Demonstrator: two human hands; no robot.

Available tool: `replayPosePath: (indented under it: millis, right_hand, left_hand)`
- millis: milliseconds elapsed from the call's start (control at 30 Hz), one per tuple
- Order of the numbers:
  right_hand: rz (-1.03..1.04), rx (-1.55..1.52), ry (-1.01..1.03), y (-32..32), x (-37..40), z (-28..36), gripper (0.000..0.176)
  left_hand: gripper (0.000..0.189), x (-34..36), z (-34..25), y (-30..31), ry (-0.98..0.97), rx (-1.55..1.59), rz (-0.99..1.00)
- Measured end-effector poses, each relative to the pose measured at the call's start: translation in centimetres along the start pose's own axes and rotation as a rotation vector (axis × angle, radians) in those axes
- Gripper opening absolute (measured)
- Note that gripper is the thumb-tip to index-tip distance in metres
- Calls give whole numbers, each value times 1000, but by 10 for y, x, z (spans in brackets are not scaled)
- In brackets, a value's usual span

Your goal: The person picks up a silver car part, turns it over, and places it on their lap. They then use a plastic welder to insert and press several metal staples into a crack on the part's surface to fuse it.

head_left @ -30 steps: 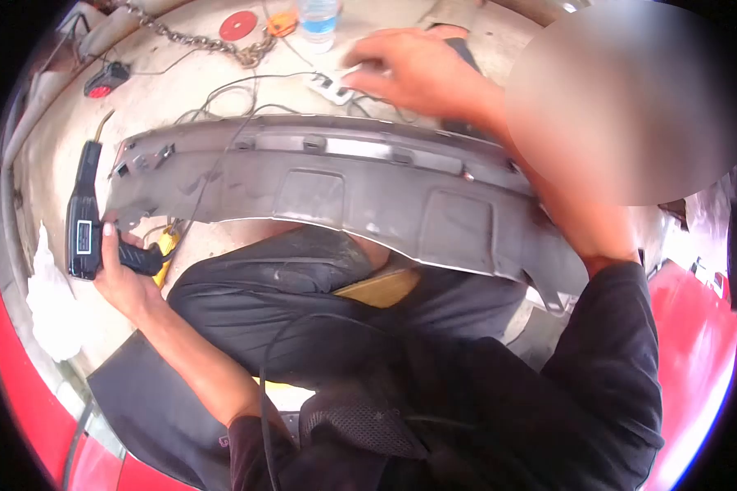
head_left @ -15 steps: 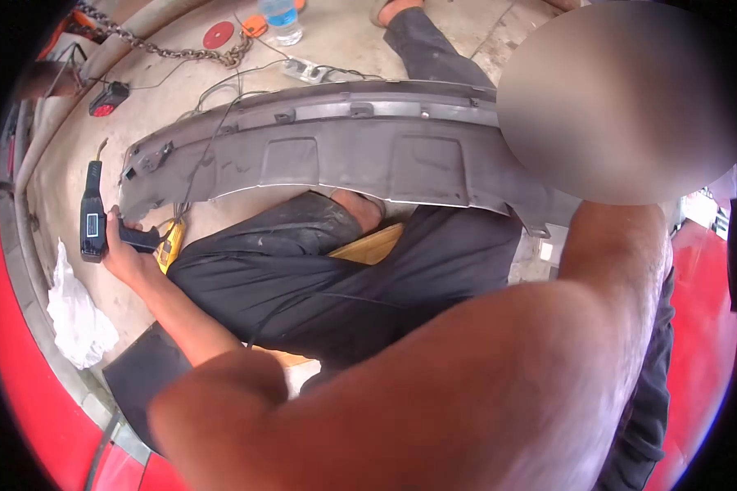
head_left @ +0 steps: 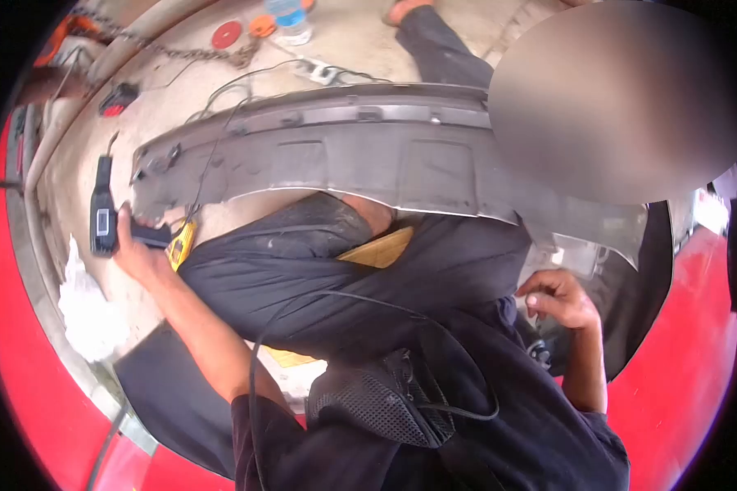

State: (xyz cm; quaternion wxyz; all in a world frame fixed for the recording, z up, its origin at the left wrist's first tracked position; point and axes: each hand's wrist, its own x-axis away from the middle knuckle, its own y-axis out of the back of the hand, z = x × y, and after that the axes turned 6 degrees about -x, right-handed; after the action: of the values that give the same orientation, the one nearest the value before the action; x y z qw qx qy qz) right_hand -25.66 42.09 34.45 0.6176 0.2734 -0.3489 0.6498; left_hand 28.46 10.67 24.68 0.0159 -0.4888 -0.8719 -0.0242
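My left hand (head_left: 142, 258) is closed round the handle of a black soldering gun (head_left: 104, 217), its bent metal tip pointing away from me. A yellow and black tool (head_left: 183, 242) lies beside that hand. Across my legs rests a long grey plastic bumper panel (head_left: 360, 155), with clips and ribs along its far edge. My right hand (head_left: 563, 301) is low by my right thigh, near the panel's near right edge. Its fingers are curled with thumb and forefinger close together; whether anything small sits between them cannot be made out.
A white plastic bag (head_left: 90, 311) lies on the floor at left. Beyond the panel are a power strip (head_left: 315, 71) with cables, a water bottle (head_left: 290, 20), a red disc (head_left: 227, 34) and a chain (head_left: 196, 53). Another person's leg (head_left: 442, 49) stretches behind the panel; a blurred patch hides the upper right.
My right arm, raised across the view before, has come down beside my right thigh. My left hand still holds the soldering gun. The whole view has shifted slightly.
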Motion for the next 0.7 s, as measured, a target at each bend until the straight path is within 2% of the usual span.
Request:
replayPosePath:
  millis: [67, 100, 133, 167, 200, 233, 267, 300, 433, 467, 500, 567, 633, 700]
  right_hand:
    - [-2, -162, -24, 13, 22, -27, 36]
    - [-32, -220, 41, 21, 31, -45, 39]
    - [-133, -215, 2, 21, 37, -43, 39]
    - [-242, -240, -61, 21, 41, -46, 35]
    - [-295, -204, -88, 31, 40, -56, 31]
    - [-346, -127, -102, 39, 34, -72, 28]
    - [-456, -102, -143, 47, 26, -88, 28]
    - [-544, -70, -183, 57, 14, -110, 28]
    - [-848, -392, -228, 104, -48, -248, 26]
    - [-968, -526, -241, 111, -59, -266, 25]
    - [-965, -538, -246, 113, -67, -273, 25]
    - [-1116, -486, -261, 123, -84, -284, 24]
    - [-1092, -428, -266, 138, -95, -299, 26]
    - [-1091, -234, -285, 150, -109, -326, 26]
  left_hand:
    - [24, -11, 10, 9, 26, -209, -70]
    - [28, -13, 13, 19, -49, -366, -22]
    - [32, -32, 37, 51, -520, -985, 135]
    - [33, -51, 47, 54, -356, -669, 136]
    - [35, 1, -2, -9, -32, -293, -61]
    - [33, -18, 9, 4, -56, -291, -49]
    - [31, -20, 7, 4, 33, -245, 9]
    - [28, -18, 9, 1, -64, -271, 24]
    - [23, -16, 5, -5, -20, -302, 48]
    - [23, -12, 3, -11, -26, -303, 53]
    - [24, -5, -3, -16, -45, -339, 34]
    - [25, 13, -14, -29, -73, -379, 19]
    - [28, 32, -25, -41, -96, -483, -28]
    - [27, 26, -19, -40, -101, -537, -32]
